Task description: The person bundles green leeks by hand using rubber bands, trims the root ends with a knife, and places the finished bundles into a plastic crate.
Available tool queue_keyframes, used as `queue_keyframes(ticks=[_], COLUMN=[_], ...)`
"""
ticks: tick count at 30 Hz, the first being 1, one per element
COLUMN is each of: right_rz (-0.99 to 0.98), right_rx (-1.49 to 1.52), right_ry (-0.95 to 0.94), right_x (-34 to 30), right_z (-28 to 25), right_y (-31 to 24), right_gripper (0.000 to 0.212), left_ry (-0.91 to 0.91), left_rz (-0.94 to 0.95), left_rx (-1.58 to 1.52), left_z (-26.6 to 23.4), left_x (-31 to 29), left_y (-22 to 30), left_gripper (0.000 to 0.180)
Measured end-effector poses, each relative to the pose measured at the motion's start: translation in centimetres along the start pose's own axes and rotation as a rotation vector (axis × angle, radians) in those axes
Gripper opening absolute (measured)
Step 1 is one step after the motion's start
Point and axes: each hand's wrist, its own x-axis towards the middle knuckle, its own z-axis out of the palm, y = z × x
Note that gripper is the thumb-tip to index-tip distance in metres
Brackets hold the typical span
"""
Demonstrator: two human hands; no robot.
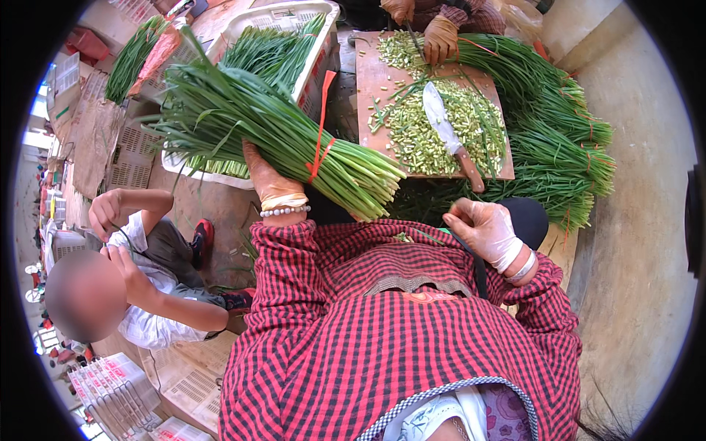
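Note:
My left hand [266, 176], in a tan glove, grips a thick bundle of green chives [272, 128] tied with a red band, holding it from underneath with the cut ends pointing right. My right hand [482, 228], in a thin clear glove, is near my lap below the wooden cutting board [375, 73], fingers curled with nothing visible in them. A cleaver [445, 125] lies on the board among chopped chive pieces [419, 136].
Tied chive bundles [559, 125] are piled right of the board. A white crate [312, 44] holds more chives. Another person's gloved hands [434, 29] cut chives at the board's far end. A seated person [147, 272] is at my left. Concrete floor lies right.

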Motion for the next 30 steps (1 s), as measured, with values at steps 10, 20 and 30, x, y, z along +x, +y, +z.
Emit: queue_keyframes(ticks=[10, 20, 30], right_rz=[-0.535, -0.376, 0.019], right_rx=[-0.247, 0.009, 1.144], right_ry=[0.261, 0.017, -0.487], right_x=[4.5, 4.4, 2.7], right_z=[3.0, 3.6, 1.2], right_y=[-5.3, -4.8, -3.5], right_gripper=[0.018, 0.012, 0.010], left_ry=[0.119, 0.056, 0.076], left_rz=[0.032, -0.067, -0.174], left_rx=[0.087, 0.065, 0.071], left_z=[2.3, 1.9, 1.3], left_x=[-1.8, -2.2, -1.8], left_y=[-1.2, -1.9, -2.3], left_gripper=[0.048, 0.043, 0.044])
